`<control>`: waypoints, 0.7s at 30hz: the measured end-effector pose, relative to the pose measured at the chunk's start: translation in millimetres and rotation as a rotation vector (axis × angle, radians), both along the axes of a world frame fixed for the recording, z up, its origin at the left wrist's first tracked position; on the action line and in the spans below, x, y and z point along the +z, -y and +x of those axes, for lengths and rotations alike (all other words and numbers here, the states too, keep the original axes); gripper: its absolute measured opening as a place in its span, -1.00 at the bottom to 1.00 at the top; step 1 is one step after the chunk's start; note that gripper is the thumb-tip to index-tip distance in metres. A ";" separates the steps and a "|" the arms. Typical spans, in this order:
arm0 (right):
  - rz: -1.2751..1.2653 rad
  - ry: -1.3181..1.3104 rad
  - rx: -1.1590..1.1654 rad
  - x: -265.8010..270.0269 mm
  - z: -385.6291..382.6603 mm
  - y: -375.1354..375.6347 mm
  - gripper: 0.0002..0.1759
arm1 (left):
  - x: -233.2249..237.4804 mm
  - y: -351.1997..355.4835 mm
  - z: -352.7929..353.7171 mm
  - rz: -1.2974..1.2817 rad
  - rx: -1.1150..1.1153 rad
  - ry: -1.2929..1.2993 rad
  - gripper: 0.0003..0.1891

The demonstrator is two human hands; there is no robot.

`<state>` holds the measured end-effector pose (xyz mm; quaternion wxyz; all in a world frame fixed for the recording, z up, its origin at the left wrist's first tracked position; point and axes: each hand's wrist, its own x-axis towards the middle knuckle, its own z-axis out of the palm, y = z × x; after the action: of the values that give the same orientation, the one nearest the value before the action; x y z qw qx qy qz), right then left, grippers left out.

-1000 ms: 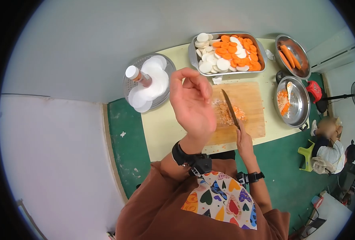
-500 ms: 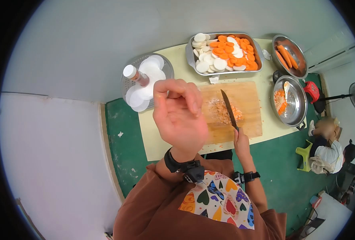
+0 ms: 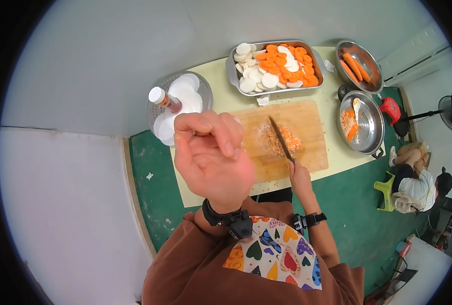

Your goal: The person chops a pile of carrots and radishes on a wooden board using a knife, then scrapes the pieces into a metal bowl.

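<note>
My left hand is raised close to the camera, palm up, its fingers loosely curled and the palm bare. It blocks the left part of the wooden cutting board. My right hand grips the handle of a kitchen knife at the board's near side. The dark blade slants up and left across a heap of finely chopped orange and white bits. A few crumbs lie along the near edge of the board.
Behind the board stands a metal tray of carrot and white slices. A perforated tray at left holds white discs and a white-capped shaker. Rightward are a bowl of carrots and a pan with a spoon. A person sits low at right.
My left hand has shifted a little left and toward me. The knife stays over the chopped heap in my right hand, its blade leaning slightly more left. The whole view has shifted slightly.
</note>
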<state>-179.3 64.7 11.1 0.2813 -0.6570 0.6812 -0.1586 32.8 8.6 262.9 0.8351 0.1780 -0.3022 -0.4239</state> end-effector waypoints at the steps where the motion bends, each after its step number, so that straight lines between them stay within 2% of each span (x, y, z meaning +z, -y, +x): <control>1: -0.010 -0.036 0.040 -8.0 -1.7 0.4 -0.68 | -1.0 1.4 -0.5 0.006 -0.005 0.004 -0.63; 6: 0.012 -0.032 0.047 6.0 5.6 0.1 -0.69 | -20.3 15.7 -4.0 0.057 0.056 0.039 -0.63; 8: 0.003 -0.040 0.054 4.3 5.5 -0.3 -0.69 | -45.0 29.0 -5.8 0.185 0.190 0.140 -0.62; 14: -0.010 -0.017 0.042 12.4 7.6 -0.1 -0.69 | -146.5 51.0 4.6 0.442 0.208 0.372 -0.68; 16: -0.034 -0.049 0.057 3.6 5.3 2.7 -0.69 | -184.8 53.1 10.0 0.649 0.133 0.370 -0.70; 21: -0.006 -0.056 0.041 3.8 4.4 3.0 -0.70 | -275.3 37.3 27.7 0.796 0.183 0.580 -0.66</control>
<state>-174.9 61.7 14.9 0.2635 -0.6758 0.6748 -0.1364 60.5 -28.7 -12.5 0.6179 0.6192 -0.3196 -0.3643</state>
